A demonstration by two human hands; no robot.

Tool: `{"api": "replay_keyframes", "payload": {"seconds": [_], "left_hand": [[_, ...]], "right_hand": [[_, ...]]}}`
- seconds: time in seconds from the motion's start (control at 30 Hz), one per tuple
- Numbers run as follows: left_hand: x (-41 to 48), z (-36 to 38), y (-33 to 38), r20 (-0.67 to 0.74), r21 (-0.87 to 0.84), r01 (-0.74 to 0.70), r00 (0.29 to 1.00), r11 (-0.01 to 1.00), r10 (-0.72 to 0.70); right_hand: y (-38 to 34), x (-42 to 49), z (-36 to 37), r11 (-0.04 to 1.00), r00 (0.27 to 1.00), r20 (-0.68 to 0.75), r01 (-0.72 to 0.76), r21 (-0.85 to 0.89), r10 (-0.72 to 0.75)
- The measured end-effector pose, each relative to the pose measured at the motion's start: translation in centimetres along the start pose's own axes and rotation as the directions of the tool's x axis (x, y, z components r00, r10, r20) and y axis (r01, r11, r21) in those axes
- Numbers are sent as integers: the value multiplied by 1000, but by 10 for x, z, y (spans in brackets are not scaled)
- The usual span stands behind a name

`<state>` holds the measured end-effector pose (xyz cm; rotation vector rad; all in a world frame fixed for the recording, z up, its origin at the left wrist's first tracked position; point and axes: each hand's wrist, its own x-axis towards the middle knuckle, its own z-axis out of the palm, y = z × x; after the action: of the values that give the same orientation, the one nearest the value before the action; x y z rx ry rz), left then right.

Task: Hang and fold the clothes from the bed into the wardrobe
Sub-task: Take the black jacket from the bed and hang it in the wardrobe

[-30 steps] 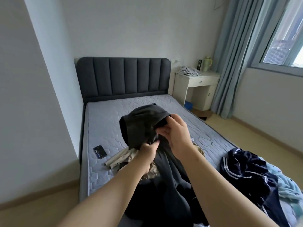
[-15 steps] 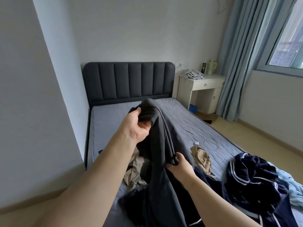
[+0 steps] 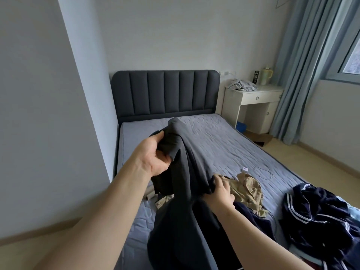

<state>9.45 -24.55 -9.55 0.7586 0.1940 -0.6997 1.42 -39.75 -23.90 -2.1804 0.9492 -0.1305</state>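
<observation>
Over the bed (image 3: 224,141) at centre frame, I count two hands on one dark grey garment (image 3: 187,172), the left hand (image 3: 153,160) gripping its raised top, the right hand (image 3: 220,191) pinching a lower fold, beside one khaki garment (image 3: 247,190) and, lower right, one navy striped garment (image 3: 319,215).

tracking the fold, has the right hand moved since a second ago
Yes: the right hand dropped away from the headboard to beside the khaki clothes.

No text is legible; markings on the small white tag (image 3: 245,169) on the bed (image 3: 214,141) are too small.
</observation>
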Motion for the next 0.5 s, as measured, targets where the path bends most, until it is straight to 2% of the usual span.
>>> {"api": "replay_keyframes", "payload": {"seconds": [0.07,0.13,0.2,0.3,0.33,0.37,0.43,0.5], "left_hand": [[1,-4,1,-10,42,-7,1000,999,8],[6,-9,0,-4,118,-28,1000,993,29],[11,-15,1,-5,133,-58,998,989,59],[27,-27,1,-43,60,-153,987,986,156],[33,-30,-3,-63,134,-170,982,976,179],[36,-34,-9,-87,302,-161,977,940,195],[35,-40,-28,-51,667,-117,978,736,202],[31,-42,-48,66,809,-128,990,573,128]], "right_hand": [[4,2,6,1000,999,37,24,15,-24],[8,1,8,991,999,25,41,130,-44],[7,-1,3,971,994,-99,60,232,-38],[-9,-2,-16,925,968,-251,92,369,4],[-20,-1,-25,901,964,-267,114,418,2],[-32,0,-35,871,960,-280,148,469,-12],[-63,-1,-56,800,946,-315,248,547,-77],[-93,-2,-76,703,914,-365,376,603,-176]]}}
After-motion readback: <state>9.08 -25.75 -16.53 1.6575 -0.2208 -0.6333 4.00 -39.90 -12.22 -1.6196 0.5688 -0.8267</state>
